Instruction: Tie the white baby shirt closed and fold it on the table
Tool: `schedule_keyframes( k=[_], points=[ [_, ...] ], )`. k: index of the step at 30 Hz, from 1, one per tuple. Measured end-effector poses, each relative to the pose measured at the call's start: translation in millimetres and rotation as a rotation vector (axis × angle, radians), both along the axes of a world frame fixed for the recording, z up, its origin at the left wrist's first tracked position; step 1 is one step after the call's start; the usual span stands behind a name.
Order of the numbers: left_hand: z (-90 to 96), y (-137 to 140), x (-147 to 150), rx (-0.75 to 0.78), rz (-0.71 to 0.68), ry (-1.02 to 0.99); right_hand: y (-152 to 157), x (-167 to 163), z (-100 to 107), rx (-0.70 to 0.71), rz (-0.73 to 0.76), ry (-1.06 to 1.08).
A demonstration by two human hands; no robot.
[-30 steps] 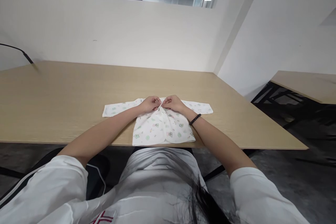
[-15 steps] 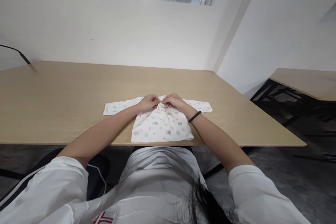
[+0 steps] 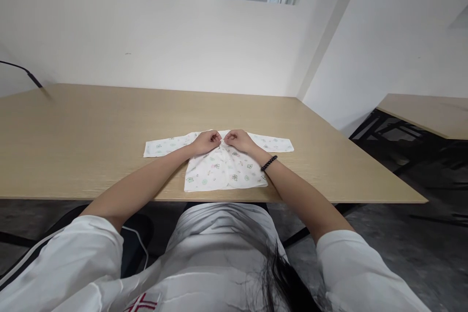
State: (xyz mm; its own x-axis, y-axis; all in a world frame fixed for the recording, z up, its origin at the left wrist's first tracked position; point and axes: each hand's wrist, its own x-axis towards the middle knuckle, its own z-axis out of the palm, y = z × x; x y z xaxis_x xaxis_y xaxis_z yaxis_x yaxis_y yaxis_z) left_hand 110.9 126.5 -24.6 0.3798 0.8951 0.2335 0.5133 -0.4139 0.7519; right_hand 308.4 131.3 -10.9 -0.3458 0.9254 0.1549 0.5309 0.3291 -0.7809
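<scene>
The shirt (image 3: 206, 175) lay on the bench (image 3: 109, 122), near its front edge, probably light, limp, best held by seams; my left hand (image 3: 207, 142) and right hand (image 3: 239, 140), nearly closed, pinched its upper front.

Single head-worn camera, facing forward and down over the wearer's torso (image 3: 219, 248) at close range; printed garment (image 3: 226, 170) centred at middle distance, table (image 3: 109, 112) around it, wall (image 3: 190, 39) far.
</scene>
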Motion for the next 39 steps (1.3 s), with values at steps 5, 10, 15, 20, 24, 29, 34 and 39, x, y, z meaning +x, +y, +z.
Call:
schedule_keyframes(
  k=[5, 10, 15, 20, 24, 29, 34, 39],
  points=[
    [0.0, 5.6, -5.6, 0.081, 0.004, 0.051, -7.0, -3.1, 1.0, 0.093, -0.004, -0.089],
    [2.8, 6.8, -8.9, 0.175, -0.031, 0.139, -17.9, -7.5, 5.0, 0.185, 0.034, -0.181],
    [4.0, 6.3, -7.7, 0.237, -0.047, 0.203, -26.4, -14.9, 3.4, 0.246, 0.068, -0.293],
    [4.7, 4.2, -7.3, 0.268, -0.043, 0.254, -25.1, -18.9, 0.7, 0.249, 0.059, -0.322],
    [10.0, -1.5, -7.8, 0.28, 0.012, 0.273, -22.7, -16.2, 2.3, 0.198, 0.044, -0.287],
    [18.0, -16.3, -2.4, 0.204, 0.002, 0.277, -17.1, -4.4, 5.1, 0.053, 0.061, -0.2],
    [17.1, -22.8, 4.2, 0.067, -0.032, 0.243, -12.0, 3.2, 6.1, -0.057, 0.095, -0.122],
    [14.7, -15.3, 1.2, -0.039, -0.068, 0.175, -9.2, 1.7, 5.3, -0.101, 0.068, -0.074]
  ],
)
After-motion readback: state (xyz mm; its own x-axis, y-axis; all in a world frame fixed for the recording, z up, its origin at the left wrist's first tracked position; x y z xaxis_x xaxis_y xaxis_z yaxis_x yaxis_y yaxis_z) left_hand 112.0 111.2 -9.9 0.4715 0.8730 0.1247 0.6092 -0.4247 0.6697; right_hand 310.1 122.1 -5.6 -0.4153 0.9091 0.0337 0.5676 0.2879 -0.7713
